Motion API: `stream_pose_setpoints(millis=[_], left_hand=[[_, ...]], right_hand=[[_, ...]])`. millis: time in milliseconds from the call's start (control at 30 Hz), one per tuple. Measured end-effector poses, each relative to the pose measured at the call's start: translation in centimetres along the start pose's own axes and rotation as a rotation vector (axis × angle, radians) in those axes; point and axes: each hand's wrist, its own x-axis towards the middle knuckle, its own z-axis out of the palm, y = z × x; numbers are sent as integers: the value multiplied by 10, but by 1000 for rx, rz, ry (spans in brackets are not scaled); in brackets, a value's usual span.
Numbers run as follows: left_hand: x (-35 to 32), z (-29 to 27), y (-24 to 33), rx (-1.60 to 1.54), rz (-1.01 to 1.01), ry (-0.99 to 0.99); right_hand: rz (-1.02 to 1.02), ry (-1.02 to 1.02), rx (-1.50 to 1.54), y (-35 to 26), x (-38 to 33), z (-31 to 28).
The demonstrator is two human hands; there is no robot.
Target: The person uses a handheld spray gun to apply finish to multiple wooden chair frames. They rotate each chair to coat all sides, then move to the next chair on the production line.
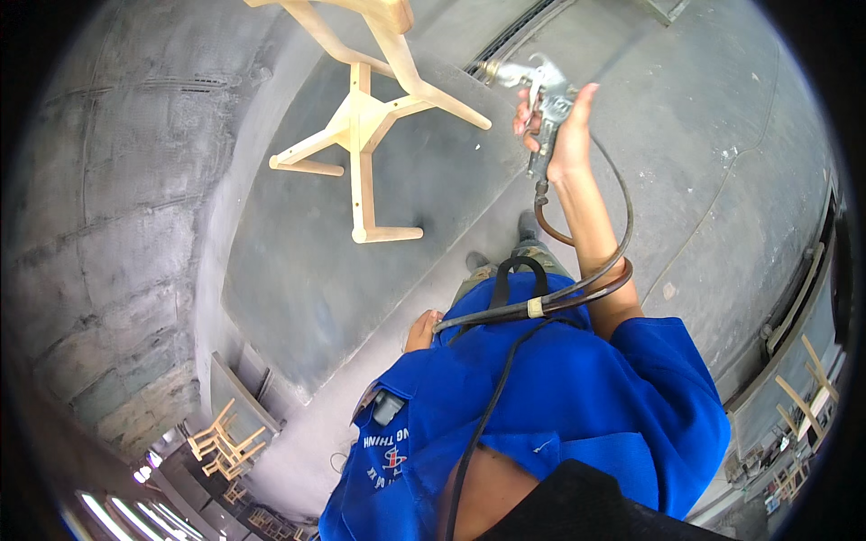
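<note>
A spray gun (pixel 557 105) and bare wooden chair frames (pixel 364 117) show a furniture workshop.

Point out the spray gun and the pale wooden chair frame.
Spray gun (pixel 554 108): head view, on its metal body.
Pale wooden chair frame (pixel 364 117): head view, where its bars cross.

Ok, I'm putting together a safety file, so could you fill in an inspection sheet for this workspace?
Surface: dark grey panel, beside lighter grey floor.
Job's things: metallic spray gun; pale wooden chair frame, its support not clear.
Clutter: small pale spot on the floor.
Hands: right hand grips the spray gun; left hand is at the hoses by the waist, its grip partly hidden.
Cables: hoses bound with light tape; black cord across the blue shirt.
Surroundings: mottled grey wall; more wooden frames at lower left and lower right.
</note>
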Motion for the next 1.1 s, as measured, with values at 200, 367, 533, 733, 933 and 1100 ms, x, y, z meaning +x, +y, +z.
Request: stream_pose_setpoints(millis=[200, 367, 533, 733, 933, 1100], left_hand=[[-29, 14, -10, -101, -93, 112], [-43, 23, 17, -109, -210, 145], [-38, 16, 57, 65, -53, 160], [-40, 8, 92, 31, -8, 110], [-35, -21, 86, 44, 73, -21], [-35, -56, 65, 40, 167, -63]], right_hand=[[146, 230, -217, 76, 38, -68], [170, 398, -336, 124, 62, -134], [229, 564, -384, 150, 72, -181], [228, 657, -585, 168, 55, -180], [-113, 113, -700, 151, -8, -115], [-284, -240, -743, 158, -53, -30]])
